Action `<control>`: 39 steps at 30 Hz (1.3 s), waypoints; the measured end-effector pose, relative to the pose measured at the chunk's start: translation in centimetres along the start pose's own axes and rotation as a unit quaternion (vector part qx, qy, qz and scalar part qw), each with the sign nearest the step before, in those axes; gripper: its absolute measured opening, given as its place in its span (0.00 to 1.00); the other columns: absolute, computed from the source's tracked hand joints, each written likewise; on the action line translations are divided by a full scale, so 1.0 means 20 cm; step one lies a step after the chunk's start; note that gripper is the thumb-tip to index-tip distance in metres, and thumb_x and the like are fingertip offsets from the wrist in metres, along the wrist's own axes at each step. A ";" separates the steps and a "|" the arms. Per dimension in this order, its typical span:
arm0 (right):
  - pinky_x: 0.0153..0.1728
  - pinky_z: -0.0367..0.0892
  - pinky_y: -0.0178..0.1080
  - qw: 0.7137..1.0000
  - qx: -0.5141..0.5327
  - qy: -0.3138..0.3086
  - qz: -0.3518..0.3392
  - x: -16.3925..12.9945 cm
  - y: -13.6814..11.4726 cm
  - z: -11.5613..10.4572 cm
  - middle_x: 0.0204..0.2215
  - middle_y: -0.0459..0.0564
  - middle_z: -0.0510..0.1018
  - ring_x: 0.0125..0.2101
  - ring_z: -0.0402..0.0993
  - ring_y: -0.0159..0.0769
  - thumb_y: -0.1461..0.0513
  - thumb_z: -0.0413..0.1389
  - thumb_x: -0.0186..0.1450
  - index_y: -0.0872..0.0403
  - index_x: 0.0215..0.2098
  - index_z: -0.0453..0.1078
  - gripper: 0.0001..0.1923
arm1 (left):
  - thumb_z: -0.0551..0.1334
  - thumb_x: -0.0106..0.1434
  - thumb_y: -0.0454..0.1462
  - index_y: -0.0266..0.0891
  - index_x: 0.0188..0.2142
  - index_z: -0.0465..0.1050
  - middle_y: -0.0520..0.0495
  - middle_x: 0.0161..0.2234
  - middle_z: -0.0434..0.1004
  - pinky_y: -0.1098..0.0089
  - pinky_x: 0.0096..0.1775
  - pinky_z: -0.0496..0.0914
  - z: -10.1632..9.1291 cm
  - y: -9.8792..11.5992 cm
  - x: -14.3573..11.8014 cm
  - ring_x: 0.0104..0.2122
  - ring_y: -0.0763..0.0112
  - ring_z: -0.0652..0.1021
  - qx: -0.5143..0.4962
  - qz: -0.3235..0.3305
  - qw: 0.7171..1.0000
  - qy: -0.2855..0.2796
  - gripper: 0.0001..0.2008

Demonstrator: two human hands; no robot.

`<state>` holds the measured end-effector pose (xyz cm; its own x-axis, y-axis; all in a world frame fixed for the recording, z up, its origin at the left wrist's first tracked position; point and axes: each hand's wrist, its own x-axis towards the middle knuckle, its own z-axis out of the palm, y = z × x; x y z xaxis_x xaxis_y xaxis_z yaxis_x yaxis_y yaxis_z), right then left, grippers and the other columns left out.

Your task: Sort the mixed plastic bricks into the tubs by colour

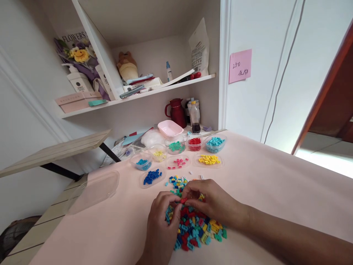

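Above a heap of mixed toy building bricks (197,230), my left hand (162,217) and my right hand (215,200) meet at a small red building brick (183,201). The left thumb and forefinger pinch it from one side, the right fingertips from the other. Whether it is one brick or two joined is too small to tell. Part of the heap lies hidden under my hands. Beyond them, sorted bricks sit in clear containers: dark blue bricks (152,176), pink bricks (178,162), yellow bricks (209,159), red bricks (195,142), green bricks (176,147) and light blue bricks (215,142).
At left lies a clear plastic lid (96,189). Behind the containers stand a pink basin (170,129), a dark red jug (178,113) and a bottle of dark liquid (195,117). A wooden ledge (60,149) juts in at left, below a white shelf (168,85).
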<state>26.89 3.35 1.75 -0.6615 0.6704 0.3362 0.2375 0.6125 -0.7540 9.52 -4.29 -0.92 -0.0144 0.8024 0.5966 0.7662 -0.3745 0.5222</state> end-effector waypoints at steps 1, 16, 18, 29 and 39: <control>0.30 0.64 0.31 1.000 -0.001 0.000 0.000 0.00 0.00 0.00 0.27 0.45 0.78 0.28 0.71 0.31 0.65 0.57 0.59 0.53 0.33 0.72 0.03 | 0.58 0.62 0.31 0.42 0.36 0.71 0.47 0.35 0.74 0.68 0.39 0.73 0.00 0.00 0.00 0.37 0.67 0.76 -0.003 -0.001 1.000 0.003 0.06; 0.30 0.64 0.31 1.000 -0.007 -0.006 -0.002 0.00 0.01 0.01 0.27 0.45 0.78 0.28 0.71 0.31 0.65 0.57 0.60 0.53 0.33 0.73 0.04 | 0.57 0.61 0.31 0.41 0.37 0.70 0.47 0.36 0.74 0.66 0.40 0.74 -0.01 0.02 0.00 0.38 0.66 0.77 -0.005 -0.016 1.000 -0.018 0.06; 0.30 0.64 0.31 1.000 -0.008 -0.007 -0.009 0.00 0.01 0.01 0.27 0.45 0.78 0.28 0.71 0.31 0.65 0.57 0.60 0.53 0.33 0.73 0.04 | 0.57 0.61 0.31 0.41 0.36 0.70 0.47 0.35 0.75 0.66 0.40 0.74 0.00 0.02 0.00 0.37 0.66 0.77 0.000 -0.008 1.000 -0.014 0.06; 0.30 0.65 0.32 1.000 -0.008 -0.020 0.003 0.00 0.00 0.01 0.28 0.45 0.79 0.27 0.72 0.32 0.65 0.57 0.60 0.53 0.34 0.74 0.06 | 0.57 0.60 0.31 0.42 0.35 0.70 0.46 0.34 0.76 0.65 0.39 0.74 -0.01 0.03 0.00 0.37 0.65 0.78 0.029 -0.007 0.999 -0.010 0.06; 0.29 0.63 0.31 0.999 -0.027 -0.033 -0.009 0.00 0.02 0.02 0.27 0.44 0.78 0.26 0.71 0.30 0.66 0.57 0.59 0.53 0.33 0.74 0.05 | 0.55 0.57 0.29 0.42 0.34 0.66 0.49 0.33 0.73 0.65 0.39 0.72 0.01 0.03 -0.01 0.35 0.66 0.76 0.041 -0.019 0.998 -0.036 0.08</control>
<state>26.78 3.44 1.25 -0.7115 0.6308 0.3097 0.2620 0.6471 -0.7160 10.02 -4.51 -0.79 -0.0005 0.8474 0.5310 0.8159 -0.3067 0.4902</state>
